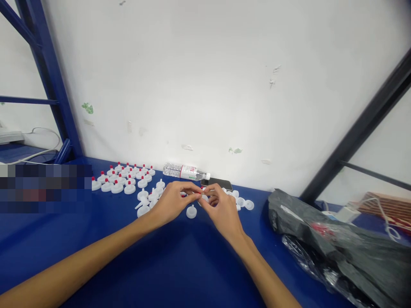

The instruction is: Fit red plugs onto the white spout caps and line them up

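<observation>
My left hand (175, 201) and my right hand (222, 211) meet fingertip to fingertip over the blue table. A small red tip cap (199, 193) shows in the pinch of my left hand. My right hand's fingers curl around a white nozzle lid (204, 198), mostly hidden by them. Just below the fingers a white nozzle lid without a red tip (191, 211) stands upright. Several more bare nozzle lids (143, 195) lie beside my left hand. Flat white discs (249, 205) are spread to the right of my right hand.
Red-tipped white lids (117, 187) stand in rows at the left. A plastic bottle (186, 172) lies along the wall, with a dark phone (218, 184) near its cap. A grey plastic bag (334, 239) covers the right side. Metal frame posts (53, 77) rise at both sides.
</observation>
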`<state>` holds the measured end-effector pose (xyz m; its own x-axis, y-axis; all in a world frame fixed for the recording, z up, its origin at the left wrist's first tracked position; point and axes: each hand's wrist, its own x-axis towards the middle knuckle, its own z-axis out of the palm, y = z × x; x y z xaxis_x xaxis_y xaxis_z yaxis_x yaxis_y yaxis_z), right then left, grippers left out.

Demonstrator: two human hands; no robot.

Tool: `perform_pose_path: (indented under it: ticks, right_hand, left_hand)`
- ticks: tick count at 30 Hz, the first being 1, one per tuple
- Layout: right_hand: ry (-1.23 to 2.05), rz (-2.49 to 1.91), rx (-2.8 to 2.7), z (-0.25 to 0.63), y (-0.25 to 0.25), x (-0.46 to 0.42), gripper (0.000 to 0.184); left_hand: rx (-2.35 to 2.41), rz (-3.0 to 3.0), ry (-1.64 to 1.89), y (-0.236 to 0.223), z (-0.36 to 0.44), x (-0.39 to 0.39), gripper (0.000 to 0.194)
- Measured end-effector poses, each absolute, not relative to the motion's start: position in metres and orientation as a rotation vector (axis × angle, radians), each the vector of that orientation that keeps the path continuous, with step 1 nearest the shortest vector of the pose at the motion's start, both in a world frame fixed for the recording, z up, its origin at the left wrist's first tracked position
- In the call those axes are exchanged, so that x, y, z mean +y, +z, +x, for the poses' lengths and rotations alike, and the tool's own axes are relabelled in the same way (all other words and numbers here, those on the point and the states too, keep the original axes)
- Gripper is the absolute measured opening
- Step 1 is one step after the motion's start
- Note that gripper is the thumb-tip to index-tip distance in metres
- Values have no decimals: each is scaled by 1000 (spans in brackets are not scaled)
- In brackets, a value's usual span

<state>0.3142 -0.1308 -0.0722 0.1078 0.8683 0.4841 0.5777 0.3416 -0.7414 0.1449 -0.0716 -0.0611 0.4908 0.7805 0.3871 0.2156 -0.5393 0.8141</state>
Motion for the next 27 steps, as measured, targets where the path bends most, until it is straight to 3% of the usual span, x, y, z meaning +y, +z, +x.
perform_pose_path:
  ticks: [4, 9, 19, 24, 27]
  right_hand:
    - [668, -1203, -1459, 315, -72, -129, 23]
    - [1010, -969, -1329, 316, -71, -126, 48]
    - [962, -974, -1288, 312, -67, -130, 64]
    - [821, -1094, -1228, 317, -64, -129, 51]
    - [796, -1128, -1193, 320, -62, -129, 48]
  left_hand:
    - [809, 1951, 1057, -59, 146, -73, 20]
    - [806, 1905, 1141, -53, 145, -73, 23]
    - [855, 1947, 1286, -43, 141, -77, 27]
    - [1241, 2286, 1418, -9, 98, -48, 32]
    - [1453, 2538, 1213, 5, 63, -24, 30]
